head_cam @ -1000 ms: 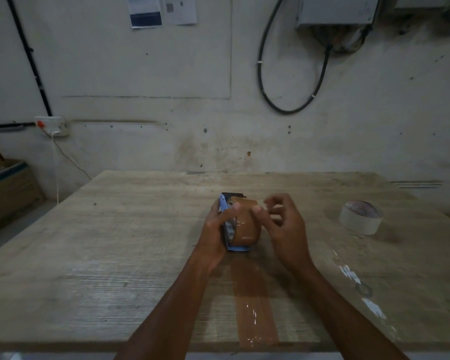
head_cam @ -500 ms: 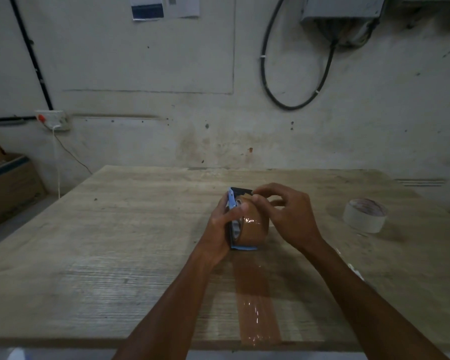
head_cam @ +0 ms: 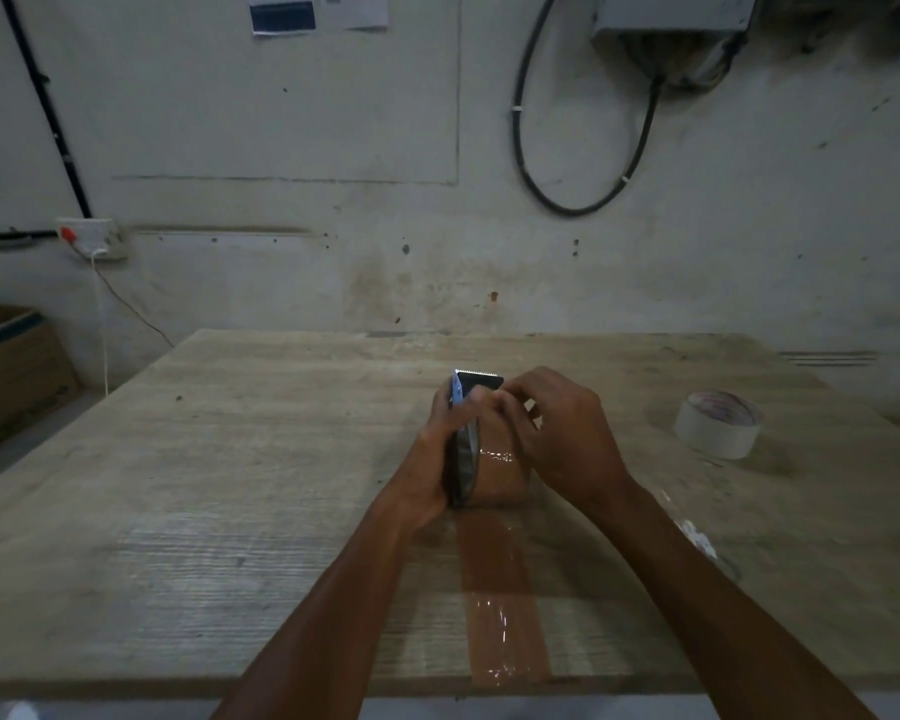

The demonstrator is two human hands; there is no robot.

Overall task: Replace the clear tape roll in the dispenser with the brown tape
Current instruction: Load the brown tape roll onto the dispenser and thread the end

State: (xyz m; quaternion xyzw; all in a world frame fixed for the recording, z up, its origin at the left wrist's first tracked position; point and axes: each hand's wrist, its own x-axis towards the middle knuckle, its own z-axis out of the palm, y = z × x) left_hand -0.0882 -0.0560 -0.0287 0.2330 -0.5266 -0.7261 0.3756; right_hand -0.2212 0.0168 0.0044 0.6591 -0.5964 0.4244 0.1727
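A brown tape roll [head_cam: 500, 478] sits in a blue and black dispenser [head_cam: 463, 407] at the middle of the wooden table [head_cam: 230, 485]. My left hand [head_cam: 435, 459] grips the dispenser's left side. My right hand [head_cam: 562, 433] rests on the roll's top and right side, with fingertips pinched near the toothed cutter [head_cam: 481, 377]. The pale clear tape roll [head_cam: 718, 424] lies flat on the table, to the right and apart from both hands.
A strip of brown tape [head_cam: 500, 605] is stuck to the table and runs from the dispenser to the near edge. A clear strip [head_cam: 697, 537] lies right of it. A cardboard box [head_cam: 11, 371] stands on the floor at left. The wall is behind.
My right hand has slid forward over the roll toward the cutter. The dispenser has tipped more upright, so the toothed blade now shows. The left hand keeps its grip.
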